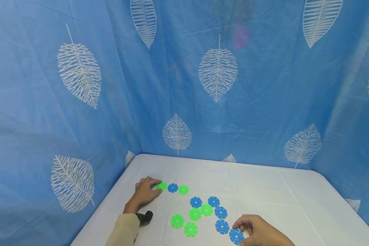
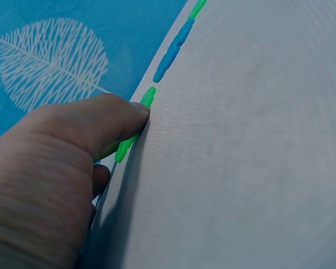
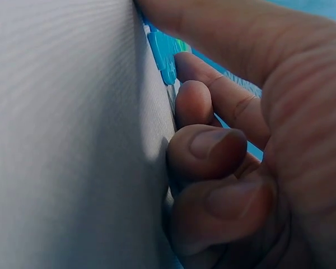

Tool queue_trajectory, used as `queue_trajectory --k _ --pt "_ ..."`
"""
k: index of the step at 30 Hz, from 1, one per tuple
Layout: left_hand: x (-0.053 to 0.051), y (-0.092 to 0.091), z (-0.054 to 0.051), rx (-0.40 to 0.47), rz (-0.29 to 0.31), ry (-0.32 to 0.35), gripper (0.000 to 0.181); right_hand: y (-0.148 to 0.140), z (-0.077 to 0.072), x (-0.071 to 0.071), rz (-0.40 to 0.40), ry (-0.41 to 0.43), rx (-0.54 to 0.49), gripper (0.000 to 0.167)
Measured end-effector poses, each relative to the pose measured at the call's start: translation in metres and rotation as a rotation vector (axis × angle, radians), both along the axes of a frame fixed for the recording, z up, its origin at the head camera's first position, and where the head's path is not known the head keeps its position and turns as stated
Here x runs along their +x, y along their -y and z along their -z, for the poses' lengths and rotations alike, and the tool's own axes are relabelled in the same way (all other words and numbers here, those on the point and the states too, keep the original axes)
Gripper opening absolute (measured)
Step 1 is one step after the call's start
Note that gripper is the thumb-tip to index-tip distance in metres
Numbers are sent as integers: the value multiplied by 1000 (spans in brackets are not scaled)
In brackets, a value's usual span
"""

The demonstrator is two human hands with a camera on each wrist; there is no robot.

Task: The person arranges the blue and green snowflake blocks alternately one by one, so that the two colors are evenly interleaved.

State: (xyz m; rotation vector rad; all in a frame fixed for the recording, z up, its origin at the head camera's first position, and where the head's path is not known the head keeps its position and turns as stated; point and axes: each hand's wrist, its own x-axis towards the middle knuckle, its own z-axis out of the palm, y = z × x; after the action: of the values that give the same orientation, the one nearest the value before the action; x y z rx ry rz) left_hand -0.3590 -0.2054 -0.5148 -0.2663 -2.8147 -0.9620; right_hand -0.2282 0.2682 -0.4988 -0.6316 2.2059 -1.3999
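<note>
At the left end of a short row, my left hand (image 1: 145, 192) pinches a green notched plastic disc (image 1: 161, 186) between thumb and index finger. The left wrist view has the thumb against this disc's (image 2: 148, 98) edge, on the tabletop. Beside it lie a blue disc (image 1: 173, 188) and another green disc (image 1: 183, 190). Near the front, my right hand (image 1: 259, 233) has thumb and index finger at opposite edges of a blue notched disc (image 1: 236, 236). Its other fingers are curled in the right wrist view, where the blue disc (image 3: 163, 56) is partly hidden.
Between the hands lie several loose discs, including a green disc (image 1: 177, 221) and a blue disc (image 1: 222, 227), flat on the white-covered table (image 1: 264, 191). Blue leaf-print curtains (image 1: 258, 102) hang behind the table and at its sides. A black wrist device (image 1: 146, 217) sits by the left sleeve.
</note>
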Motion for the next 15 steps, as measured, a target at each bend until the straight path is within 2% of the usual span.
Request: queue_trajectory --k 15 --pt "2 0 -1 5 3 -2 36 2 1 2 31 -9 28 36"
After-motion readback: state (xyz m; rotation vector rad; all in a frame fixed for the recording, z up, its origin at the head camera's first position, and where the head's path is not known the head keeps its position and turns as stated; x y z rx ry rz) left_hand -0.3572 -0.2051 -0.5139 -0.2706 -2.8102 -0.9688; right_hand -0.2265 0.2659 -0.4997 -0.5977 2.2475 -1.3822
